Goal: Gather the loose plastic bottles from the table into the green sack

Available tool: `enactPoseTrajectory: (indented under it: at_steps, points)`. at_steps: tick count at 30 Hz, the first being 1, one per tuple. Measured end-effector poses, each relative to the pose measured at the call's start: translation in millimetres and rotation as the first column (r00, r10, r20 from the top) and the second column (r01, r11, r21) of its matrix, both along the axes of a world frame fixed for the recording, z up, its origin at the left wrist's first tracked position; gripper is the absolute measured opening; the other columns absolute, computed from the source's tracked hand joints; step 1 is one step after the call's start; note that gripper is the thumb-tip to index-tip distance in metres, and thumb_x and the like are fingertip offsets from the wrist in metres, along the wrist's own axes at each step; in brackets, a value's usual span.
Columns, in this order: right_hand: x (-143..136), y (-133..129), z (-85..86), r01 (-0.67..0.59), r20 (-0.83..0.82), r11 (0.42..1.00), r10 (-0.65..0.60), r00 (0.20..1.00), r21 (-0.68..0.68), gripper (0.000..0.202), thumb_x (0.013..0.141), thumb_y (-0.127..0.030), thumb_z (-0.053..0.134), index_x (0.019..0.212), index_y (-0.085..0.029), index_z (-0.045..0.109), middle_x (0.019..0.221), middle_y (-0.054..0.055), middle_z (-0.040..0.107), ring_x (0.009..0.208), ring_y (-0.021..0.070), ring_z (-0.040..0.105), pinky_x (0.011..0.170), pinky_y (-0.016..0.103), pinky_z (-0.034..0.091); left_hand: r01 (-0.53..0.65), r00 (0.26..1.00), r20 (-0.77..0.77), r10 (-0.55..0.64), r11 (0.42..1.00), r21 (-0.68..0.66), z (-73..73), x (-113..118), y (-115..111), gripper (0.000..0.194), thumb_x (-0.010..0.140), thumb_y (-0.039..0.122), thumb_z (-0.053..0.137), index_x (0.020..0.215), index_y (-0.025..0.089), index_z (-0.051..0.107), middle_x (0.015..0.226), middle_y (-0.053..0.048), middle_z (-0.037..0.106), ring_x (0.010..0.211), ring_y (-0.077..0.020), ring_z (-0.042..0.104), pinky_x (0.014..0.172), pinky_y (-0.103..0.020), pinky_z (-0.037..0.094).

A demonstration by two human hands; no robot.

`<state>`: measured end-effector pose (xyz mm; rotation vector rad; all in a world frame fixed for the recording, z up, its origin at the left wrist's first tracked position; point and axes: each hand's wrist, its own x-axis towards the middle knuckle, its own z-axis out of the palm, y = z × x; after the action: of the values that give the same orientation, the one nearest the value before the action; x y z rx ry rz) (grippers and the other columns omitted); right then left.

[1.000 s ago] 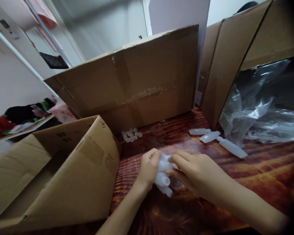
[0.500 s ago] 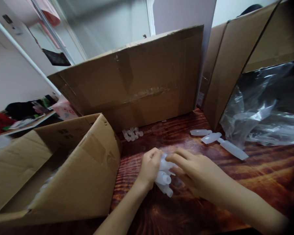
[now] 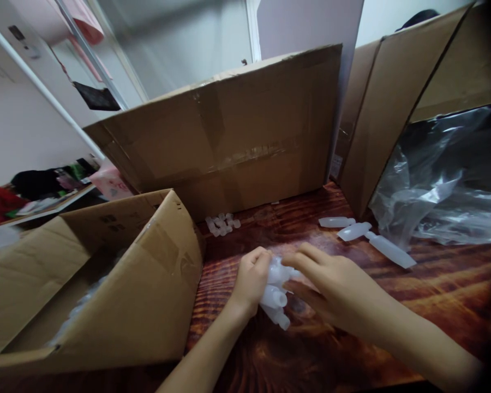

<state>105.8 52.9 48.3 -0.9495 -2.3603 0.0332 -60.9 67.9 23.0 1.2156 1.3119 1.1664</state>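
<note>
Right hand [image 3: 337, 281]: grip slightly wider, part-open, at white bottles' [image 3: 272, 296] three o'clock, contact unclear; left hand [image 3: 251, 277], closed, holds them.

Muted, cool light filled the upper view, with glare on the plastic bag [image 3: 429, 191] and a soft sheen on the table [image 3: 265, 355]. Edges stretched; the right corners darkened, perhaps from the lens.
</note>
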Motion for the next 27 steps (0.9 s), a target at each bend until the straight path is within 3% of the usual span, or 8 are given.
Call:
enactPoseTrajectory:
  at_steps: [2,6,9,12,14,17,23,27]
  points:
    - [-3.3,-0.6,-2.6,-0.003,0.068,1.0,0.003,0.998,0.005,0.019,0.098,-0.024,0.039,0.101,-0.018,0.056,0.091,0.006,0.06,0.062,0.0143,0.054,0.05,0.028,0.026,0.01,1.0,-0.003,-0.01,1.0,0.004,-0.9,-0.2,0.0,0.025,0.077,0.034,0.049,0.06,0.017,0.04,0.062,0.002,0.038,0.06,-0.0105,0.034,0.053,-0.023,0.026]
    - [-13.0,-2.3,-11.1,0.144,0.088,0.987,-0.15,0.985,0.072,0.037,0.101,-0.034,0.032,0.078,-0.017,0.055,0.068,0.004,0.057,0.053,0.0158,0.051,0.049,0.03,0.018,0.013,0.999,-0.034,-0.012,0.998,0.055,-2.7,0.2,0.0,0.026,0.077,0.033,0.049,0.059,0.017,0.04,0.063,0.002,0.037,0.062,-0.011,0.033,0.055,-0.023,0.027]
    - [-13.5,-2.8,-11.8,0.217,0.041,0.976,-0.217,0.975,0.009,0.047,0.102,-0.039,0.031,0.065,-0.018,0.051,0.058,0.002,0.055,0.051,0.0147,0.051,0.052,0.031,0.019,-0.002,1.0,-0.02,0.003,0.999,0.049,-3.0,0.6,0.4,0.027,0.076,0.034,0.051,0.057,0.018,0.039,0.062,0.002,0.036,0.06,-0.0106,0.031,0.054,-0.023,0.026]
    - [-7.0,-2.5,-7.4,0.139,0.027,0.986,-0.137,0.99,-0.088,0.033,0.098,-0.04,0.044,0.074,-0.018,0.053,0.068,0.002,0.059,0.06,0.0157,0.056,0.054,0.029,0.024,-0.017,0.999,0.031,0.017,1.0,0.002,-2.8,0.7,1.0,0.026,0.074,0.035,0.051,0.059,0.018,0.039,0.061,0.003,0.036,0.058,-0.0103,0.032,0.052,-0.023,0.025]
    - [-3.0,-1.7,-5.9,0.056,0.078,0.994,-0.049,0.996,-0.091,0.008,0.093,-0.026,0.05,0.092,-0.018,0.054,0.083,0.003,0.061,0.066,0.0168,0.058,0.053,0.027,0.025,-0.016,0.999,0.034,0.016,1.0,-0.005,-2.7,0.6,1.0,0.026,0.075,0.036,0.051,0.06,0.018,0.039,0.061,0.003,0.036,0.058,-0.0101,0.033,0.052,-0.023,0.025]
    - [-2.8,0.0,-8.5,0.016,0.173,1.0,-0.011,0.985,-0.026,0.02,0.086,-0.009,0.046,0.104,-0.018,0.05,0.088,0.004,0.059,0.062,0.0167,0.057,0.05,0.027,0.02,-0.018,1.0,0.026,0.018,1.0,0.014,-3.1,0.3,0.8,0.028,0.075,0.036,0.051,0.059,0.018,0.037,0.061,0.003,0.036,0.058,-0.0098,0.031,0.051,-0.023,0.025]
    - [-12.0,0.6,-13.9,0.038,0.154,0.998,-0.045,0.987,0.049,0.007,0.092,-0.017,0.042,0.09,-0.015,0.049,0.075,0.004,0.057,0.054,0.0171,0.055,0.05,0.028,0.013,-0.07,0.997,0.045,0.07,0.997,0.011,-4.5,1.5,0.5,0.025,0.074,0.034,0.052,0.059,0.018,0.039,0.061,0.003,0.037,0.057,-0.0095,0.032,0.05,-0.022,0.026]
    - [-16.7,-2.2,-10.6,0.045,-0.023,0.992,-0.048,0.999,-0.121,0.015,0.095,-0.025,0.041,0.088,-0.016,0.051,0.075,0.005,0.059,0.058,0.0172,0.054,0.051,0.027,0.019,-0.078,0.989,0.127,0.079,0.997,-0.009,-5.0,2.6,0.7,0.025,0.072,0.033,0.056,0.059,0.017,0.042,0.06,0.004,0.039,0.056,-0.0082,0.034,0.05,-0.02,0.028]
